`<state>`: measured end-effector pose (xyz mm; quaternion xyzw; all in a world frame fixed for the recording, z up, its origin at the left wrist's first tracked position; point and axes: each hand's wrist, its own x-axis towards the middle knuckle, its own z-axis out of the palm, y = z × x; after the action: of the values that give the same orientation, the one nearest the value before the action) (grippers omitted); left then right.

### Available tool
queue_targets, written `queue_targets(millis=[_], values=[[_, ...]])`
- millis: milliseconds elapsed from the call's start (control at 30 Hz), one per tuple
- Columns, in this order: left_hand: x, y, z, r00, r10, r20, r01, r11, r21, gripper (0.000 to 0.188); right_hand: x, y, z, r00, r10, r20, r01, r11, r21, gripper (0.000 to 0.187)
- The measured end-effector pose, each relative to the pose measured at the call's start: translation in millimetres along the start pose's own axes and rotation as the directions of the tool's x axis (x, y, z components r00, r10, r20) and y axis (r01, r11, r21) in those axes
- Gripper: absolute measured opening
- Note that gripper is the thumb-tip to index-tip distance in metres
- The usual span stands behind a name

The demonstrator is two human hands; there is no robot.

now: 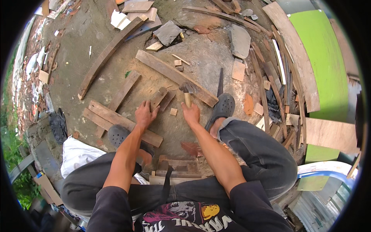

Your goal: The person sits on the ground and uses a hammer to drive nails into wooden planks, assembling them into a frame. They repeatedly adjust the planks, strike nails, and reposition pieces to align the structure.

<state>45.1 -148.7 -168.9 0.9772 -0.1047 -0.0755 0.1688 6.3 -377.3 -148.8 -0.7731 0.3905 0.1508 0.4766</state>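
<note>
My right hand (190,114) is closed around the wooden handle of a hammer (188,101). The hammer's dark head rests over or against a long wooden beam (162,69) lying slantwise on the ground. My left hand (145,115) grips the near end of a short wooden block (158,96), thumb on its right side. Right beside that block lies another short dark wood piece (167,100). Between my hands, a small square wood offcut (173,111) lies on the ground. Under and beside my left forearm are stacked planks (112,116), with another plank (125,89) crossing beneath them.
My feet in dark clogs (224,106) stand either side of the work. A long curved-looking beam (106,58) lies at left. Broken stone slabs (239,40) sit farther off. Timber scraps and a green panel (319,62) line the right. A white sack (79,152) lies by my left knee.
</note>
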Motion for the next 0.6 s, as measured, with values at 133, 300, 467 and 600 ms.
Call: queue_targets(millis=[133, 300, 467, 600], values=[[1.6, 7.2, -7.5, 0.99, -0.083, 0.113, 0.08, 0.996, 0.027, 0.057, -12.6, 3.4, -6.2, 0.999, 0.034, -0.02, -0.034, 0.999, 0.034, 0.041], [-23.4, 22.8, -0.1, 0.979, -0.057, 0.195, 0.057, 0.998, 0.005, 0.059, -14.3, 7.1, -18.7, 0.998, -0.002, -0.061, 0.005, 0.999, 0.05, 0.045], [-49.9, 29.0, 37.3, 0.999, 0.016, 0.033, -0.018, 0.996, 0.087, 0.059, -11.1, -0.9, -29.2, 0.996, -0.092, -0.018, 0.091, 0.996, -0.01, 0.046], [-52.5, 45.2, 30.1, 0.989, 0.104, -0.105, -0.086, 0.984, 0.158, 0.063, -11.9, 9.4, -35.9, 0.971, -0.23, -0.057, 0.227, 0.972, -0.061, 0.039]])
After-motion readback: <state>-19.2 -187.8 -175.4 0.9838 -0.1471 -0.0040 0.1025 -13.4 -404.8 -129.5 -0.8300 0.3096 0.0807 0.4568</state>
